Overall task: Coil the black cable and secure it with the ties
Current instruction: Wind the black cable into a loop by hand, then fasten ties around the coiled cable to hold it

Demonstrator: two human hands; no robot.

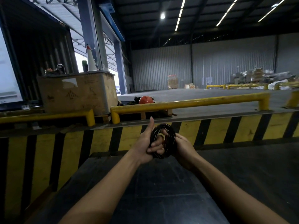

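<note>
The black cable (168,133) is wound into a tight round coil, held upright in front of me between both hands. My left hand (145,143) grips the coil's left side with fingers curled through its middle and the thumb pointing up. My right hand (182,144) clasps the right side from behind, its fingers mostly hidden by the coil. A small yellowish piece (161,135) shows inside the coil's opening; I cannot tell whether it is a tie.
A dark flat surface (161,183) lies below my forearms. Ahead runs a yellow-and-black striped dock edge (218,130) with yellow guard rails (186,103). A cardboard crate (76,92) stands at left, an orange helmet (145,99) behind the rail.
</note>
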